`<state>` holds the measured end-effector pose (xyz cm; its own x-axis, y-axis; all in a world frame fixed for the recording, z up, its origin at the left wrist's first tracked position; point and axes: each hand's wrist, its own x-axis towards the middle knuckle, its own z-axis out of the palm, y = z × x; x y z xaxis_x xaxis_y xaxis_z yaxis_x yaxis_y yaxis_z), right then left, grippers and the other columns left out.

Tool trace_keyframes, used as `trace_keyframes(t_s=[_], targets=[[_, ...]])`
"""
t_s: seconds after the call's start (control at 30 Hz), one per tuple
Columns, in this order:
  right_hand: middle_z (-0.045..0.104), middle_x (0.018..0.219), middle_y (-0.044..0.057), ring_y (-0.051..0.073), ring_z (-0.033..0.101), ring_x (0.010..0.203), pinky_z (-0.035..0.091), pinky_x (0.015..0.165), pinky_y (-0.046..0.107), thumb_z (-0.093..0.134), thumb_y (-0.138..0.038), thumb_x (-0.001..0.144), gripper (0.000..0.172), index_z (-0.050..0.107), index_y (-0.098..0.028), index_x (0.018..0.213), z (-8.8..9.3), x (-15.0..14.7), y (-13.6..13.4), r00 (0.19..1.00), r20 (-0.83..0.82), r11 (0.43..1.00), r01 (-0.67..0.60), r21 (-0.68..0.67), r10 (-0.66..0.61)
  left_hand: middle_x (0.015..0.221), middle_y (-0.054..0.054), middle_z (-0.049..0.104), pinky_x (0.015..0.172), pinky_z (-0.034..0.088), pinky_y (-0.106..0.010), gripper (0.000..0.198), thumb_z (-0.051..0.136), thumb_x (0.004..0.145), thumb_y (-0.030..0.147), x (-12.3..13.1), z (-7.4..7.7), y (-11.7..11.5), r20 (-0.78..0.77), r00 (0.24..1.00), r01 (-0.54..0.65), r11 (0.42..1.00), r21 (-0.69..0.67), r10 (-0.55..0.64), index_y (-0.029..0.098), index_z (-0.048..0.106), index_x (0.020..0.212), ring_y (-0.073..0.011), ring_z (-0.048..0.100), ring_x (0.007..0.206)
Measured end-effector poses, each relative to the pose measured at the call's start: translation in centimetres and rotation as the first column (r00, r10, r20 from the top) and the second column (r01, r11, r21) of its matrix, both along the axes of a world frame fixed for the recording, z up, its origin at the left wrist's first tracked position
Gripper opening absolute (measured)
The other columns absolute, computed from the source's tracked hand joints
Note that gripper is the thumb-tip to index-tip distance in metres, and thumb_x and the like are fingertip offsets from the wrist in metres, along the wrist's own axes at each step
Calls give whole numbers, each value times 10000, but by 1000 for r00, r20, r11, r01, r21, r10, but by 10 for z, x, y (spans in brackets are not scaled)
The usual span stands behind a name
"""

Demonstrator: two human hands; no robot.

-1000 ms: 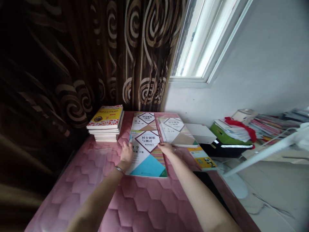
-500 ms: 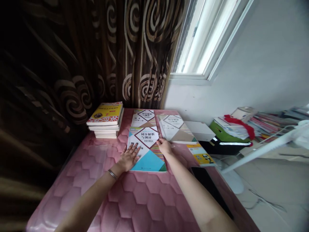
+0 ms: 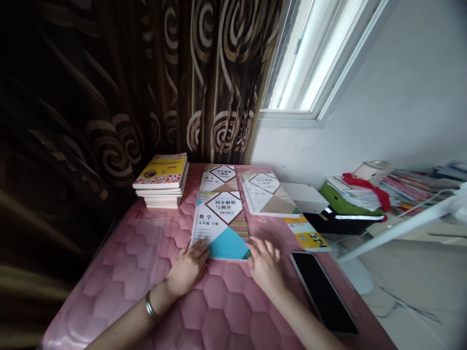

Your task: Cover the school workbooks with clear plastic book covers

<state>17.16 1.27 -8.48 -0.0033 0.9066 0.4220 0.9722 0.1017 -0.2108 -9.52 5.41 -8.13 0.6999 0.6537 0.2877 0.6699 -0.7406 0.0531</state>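
A blue and white workbook (image 3: pixel 222 226) lies flat on the pink padded table cover (image 3: pixel 215 311). My left hand (image 3: pixel 190 265), with a silver bangle at the wrist, rests at its lower left corner, fingers loosely spread on the cover. At the lower right corner is my right hand (image 3: pixel 265 262), its fingers apart and their tips at the book's edge. Neither hand holds anything. Behind this book lies a brown and white workbook (image 3: pixel 219 179), partly overlapped, and a similar one (image 3: pixel 269 194) sits to the right.
A stack of books with a yellow cover (image 3: pixel 162 172) stands at the back left. On the right are a yellow panda booklet (image 3: pixel 308 236), a black phone-like device (image 3: pixel 324 291), a white box (image 3: pixel 304 194) and a white stand (image 3: pixel 397 231). A dark curtain (image 3: pixel 175 82) hangs behind.
My left hand has slid down from the cover's middle to the lower left corner. My right hand has moved from the book's right side down to its lower right corner. The title is now uncovered.
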Motion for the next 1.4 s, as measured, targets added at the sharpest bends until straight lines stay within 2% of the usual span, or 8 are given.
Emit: trace_keyframes(t_s=[0.17, 0.3, 0.57, 0.73, 1.07, 1.27, 1.33, 1.4], targets=[[639, 1194, 69, 234, 541, 1039, 388, 868, 387, 568, -219, 854, 243, 663, -223, 1078, 8, -65, -1, 952, 11, 951, -306, -53, 307, 1073, -93, 679, 850, 551, -347, 170, 518, 895, 175, 18, -3, 7, 33, 999, 15, 1000, 3, -15, 169, 664, 981, -205, 640, 975], [696, 1057, 26, 200, 572, 936, 415, 814, 351, 582, -282, 883, 141, 707, -237, 928, -2, -79, 13, 925, -29, 923, -379, -60, 378, 1030, -90, 696, 847, 549, -325, 178, 504, 909, 171, 9, -6, 14, 111, 989, 87, 994, 63, -94, 153, 678, 942, -188, 649, 940], [724, 1049, 8, 183, 585, 960, 471, 840, 335, 637, -231, 854, 147, 749, -300, 919, -16, -17, 11, 921, -134, 931, -360, 65, 366, 1037, -40, 710, 855, 511, -340, 181, 539, 906, 230, -31, 7, 22, 175, 979, 119, 991, -54, -108, 208, 704, 832, -180, 627, 972], [713, 1094, 8, 207, 596, 1001, 495, 856, 378, 601, -213, 866, 186, 751, -305, 926, -14, 22, -3, 948, -129, 957, -290, 27, 291, 1094, -28, 702, 911, 487, -338, 180, 542, 902, 228, -42, 11, 24, 180, 980, 108, 982, -157, -79, 228, 715, 849, -175, 599, 1026], [720, 1044, 25, 217, 605, 967, 484, 823, 370, 568, -200, 865, 215, 749, -298, 926, -12, 36, -14, 973, -79, 976, -217, -13, 216, 1069, -45, 708, 919, 481, -352, 143, 621, 841, 209, -48, -2, 27, 301, 953, 50, 975, -215, 18, 237, 730, 752, -190, 610, 1036], [702, 1015, 38, 196, 625, 913, 458, 802, 323, 505, -329, 911, 246, 733, -264, 846, -3, 35, -12, 969, -148, 977, -208, -45, 199, 1124, -71, 663, 889, 484, -319, 170, 616, 828, 249, -39, 10, 20, 335, 921, -65, 925, -375, 201, 207, 711, 693, -191, 622, 1005], [709, 952, 45, 187, 648, 863, 473, 773, 292, 458, -386, 925, 305, 709, -242, 829, -1, 36, -2, 951, -272, 980, -177, -89, 147, 1043, -84, 673, 818, 491, -283, 235, 591, 841, 261, -30, 16, 23, 300, 889, -192, 875, -444, 347, 178, 665, 634, -175, 641, 917], [715, 892, 49, 191, 665, 821, 486, 729, 276, 446, -408, 920, 299, 681, -228, 885, -1, 35, 15, 924, -381, 984, -97, -151, 33, 895, -77, 688, 720, 485, -257, 231, 553, 855, 246, -20, 21, 30, 224, 826, -350, 783, -514, 516, 165, 623, 650, -157, 648, 791]])
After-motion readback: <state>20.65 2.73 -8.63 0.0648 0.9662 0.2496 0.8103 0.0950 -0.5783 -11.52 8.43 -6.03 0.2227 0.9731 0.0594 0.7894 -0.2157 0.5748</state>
